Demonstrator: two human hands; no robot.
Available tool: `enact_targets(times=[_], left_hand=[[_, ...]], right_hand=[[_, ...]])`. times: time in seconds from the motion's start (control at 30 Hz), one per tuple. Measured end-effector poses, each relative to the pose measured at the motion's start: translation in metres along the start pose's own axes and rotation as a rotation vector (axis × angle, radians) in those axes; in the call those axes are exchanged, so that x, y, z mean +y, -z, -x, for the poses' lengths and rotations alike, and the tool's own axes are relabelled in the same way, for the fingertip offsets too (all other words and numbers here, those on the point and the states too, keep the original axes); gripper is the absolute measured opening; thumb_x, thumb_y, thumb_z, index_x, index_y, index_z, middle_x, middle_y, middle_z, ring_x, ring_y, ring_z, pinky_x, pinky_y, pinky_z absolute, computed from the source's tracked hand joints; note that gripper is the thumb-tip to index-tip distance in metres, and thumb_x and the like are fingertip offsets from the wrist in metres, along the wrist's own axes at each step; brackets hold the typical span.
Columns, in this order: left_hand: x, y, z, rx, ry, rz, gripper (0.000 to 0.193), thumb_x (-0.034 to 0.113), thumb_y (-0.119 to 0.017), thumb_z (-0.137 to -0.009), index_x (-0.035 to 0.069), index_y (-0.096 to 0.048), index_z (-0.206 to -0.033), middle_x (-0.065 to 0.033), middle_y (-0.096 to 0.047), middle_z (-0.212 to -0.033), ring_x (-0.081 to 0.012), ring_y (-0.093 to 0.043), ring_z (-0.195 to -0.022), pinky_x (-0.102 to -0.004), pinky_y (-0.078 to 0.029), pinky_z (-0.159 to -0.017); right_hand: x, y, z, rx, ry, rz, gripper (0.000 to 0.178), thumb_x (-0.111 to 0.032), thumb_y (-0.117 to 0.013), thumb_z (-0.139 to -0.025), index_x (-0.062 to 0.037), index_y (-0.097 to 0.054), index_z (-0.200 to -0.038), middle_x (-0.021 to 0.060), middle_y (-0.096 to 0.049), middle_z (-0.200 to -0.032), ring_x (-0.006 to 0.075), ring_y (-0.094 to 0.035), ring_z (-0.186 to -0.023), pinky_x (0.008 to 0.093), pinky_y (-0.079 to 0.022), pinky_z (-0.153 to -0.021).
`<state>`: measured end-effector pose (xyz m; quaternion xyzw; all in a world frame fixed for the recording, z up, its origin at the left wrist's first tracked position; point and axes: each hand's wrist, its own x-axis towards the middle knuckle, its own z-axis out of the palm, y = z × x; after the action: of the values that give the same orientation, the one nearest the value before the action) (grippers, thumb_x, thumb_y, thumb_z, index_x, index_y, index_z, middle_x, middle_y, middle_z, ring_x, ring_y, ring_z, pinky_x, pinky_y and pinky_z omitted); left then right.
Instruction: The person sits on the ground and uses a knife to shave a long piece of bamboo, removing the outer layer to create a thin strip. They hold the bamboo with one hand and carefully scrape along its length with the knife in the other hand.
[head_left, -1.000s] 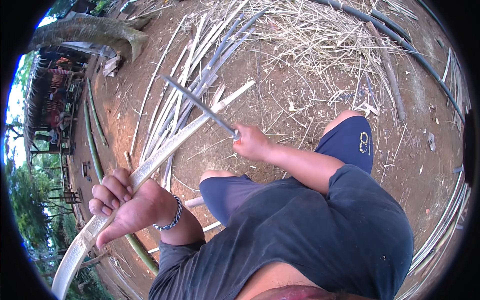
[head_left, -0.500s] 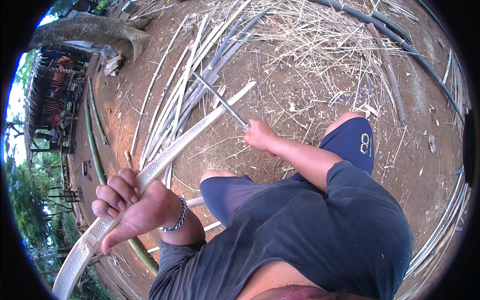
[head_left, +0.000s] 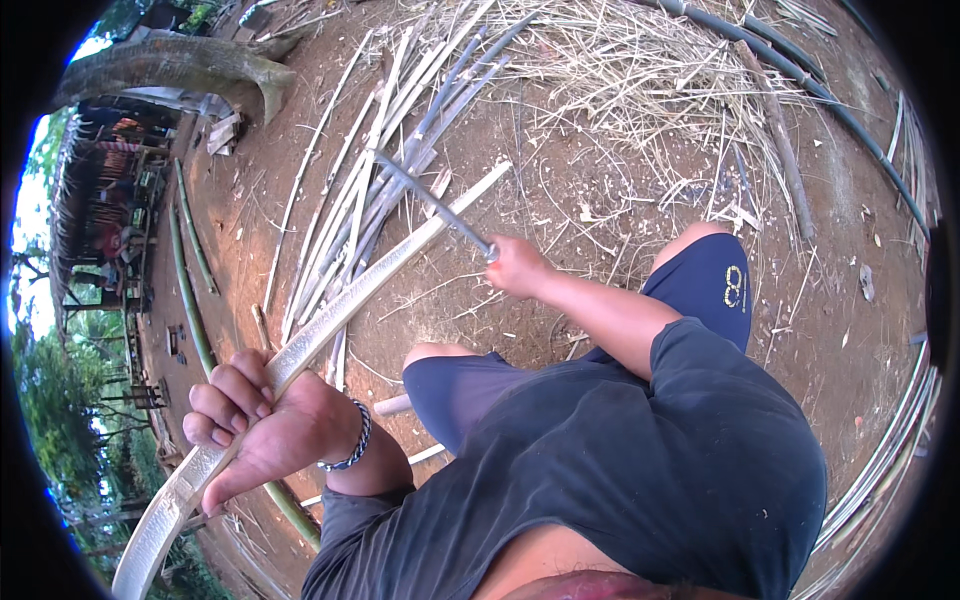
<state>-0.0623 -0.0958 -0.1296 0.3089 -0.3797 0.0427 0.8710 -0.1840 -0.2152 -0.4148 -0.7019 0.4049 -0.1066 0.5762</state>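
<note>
A long, pale split bamboo strip (head_left: 355, 296) runs slantwise from the lower left toward the middle, its inner face showing. My left hand (head_left: 275, 415) is closed round its lower part, a braided bracelet at the wrist. My right hand (head_left: 517, 268) grips a long knife by its handle, which the fist mostly hides. The grey blade (head_left: 432, 202) points up and left and crosses the strip near its far end; whether it touches the strip I cannot tell.
Split bamboo strips (head_left: 372, 185) lie on the dirt ground beyond my hands. A heap of thin shavings (head_left: 620, 75) spreads at the far right, near a long bamboo pole (head_left: 830, 100). Green poles (head_left: 190, 285) lie at left. A tree trunk (head_left: 170, 72) and thatched shelter (head_left: 75, 210) stand farther off.
The knife's blade has turned a little, showing a broader, darker side, and its tip has shifted slightly left and down. Both hands keep their grips, nearly in the same places.
</note>
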Motion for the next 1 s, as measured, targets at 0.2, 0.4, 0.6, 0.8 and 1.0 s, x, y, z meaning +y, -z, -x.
enact_targets(times=[0.2,0.4,0.6,0.8,1.0], left_hand=[[-0.002,0.007,-0.003,-0.018,-0.012,0.031,0.071,0.084,-0.049,-0.07,0.015,-0.034,-0.066,0.0041,-0.028,-0.057,-0.0073,-0.025,-0.044,-0.0223,-0.02,-0.044],[-0.005,-0.004,-0.004,0.01,-0.016,0.034,0.071,0.084,-0.046,-0.074,0.015,-0.03,-0.068,0.0038,-0.024,-0.058,-0.0066,-0.02,-0.044,-0.0225,-0.014,-0.042],[-0.007,-0.003,-0.019,-0.017,0.015,-0.04,0.071,0.085,-0.046,-0.072,0.015,-0.031,-0.067,0.0037,-0.027,-0.058,-0.0058,-0.023,-0.044,-0.0225,-0.015,-0.041],[0.014,0.011,-0.062,-0.047,0.054,-0.014,0.071,0.084,-0.049,-0.069,0.015,-0.033,-0.067,0.0043,-0.028,-0.058,-0.0063,-0.026,-0.044,-0.0206,-0.021,-0.041],[-0.011,0.027,-0.092,-0.045,0.12,0.057,0.071,0.085,-0.039,-0.073,0.014,-0.034,-0.068,0.0037,-0.029,-0.058,-0.0078,-0.026,-0.044,-0.0207,-0.024,-0.041]], right_hand=[[0.007,-0.007,-0.005,0.028,0.136,0.089,0.025,-0.01,-0.056,-0.086,0.0034,-0.053,-0.107,0.0114,-0.06,-0.079,0.0187,-0.06,-0.062,0.0323,-0.053,-0.058],[0.083,-0.005,-0.039,0.151,-0.216,0.159,0.029,-0.015,-0.06,-0.084,-0.0013,-0.056,-0.11,0.0152,-0.065,-0.091,0.0261,-0.065,-0.079,0.0397,-0.052,-0.07],[0.025,-0.001,-0.02,0.054,-0.217,0.016,0.026,-0.016,-0.061,-0.083,-0.0008,-0.055,-0.103,0.0151,-0.064,-0.089,0.0264,-0.064,-0.079,0.0399,-0.051,-0.071],[-0.045,0.005,0.015,0.023,0.149,0.013,0.035,-0.014,-0.059,-0.08,0.004,-0.054,-0.11,0.0154,-0.064,-0.085,0.0273,-0.065,-0.077,0.0387,-0.052,-0.068],[-0.053,0.0,0.003,0.019,0.133,-0.016,0.037,-0.013,-0.059,-0.079,0.0038,-0.053,-0.112,0.0172,-0.065,-0.078,0.0311,-0.066,-0.076,0.0422,-0.053,-0.071]])
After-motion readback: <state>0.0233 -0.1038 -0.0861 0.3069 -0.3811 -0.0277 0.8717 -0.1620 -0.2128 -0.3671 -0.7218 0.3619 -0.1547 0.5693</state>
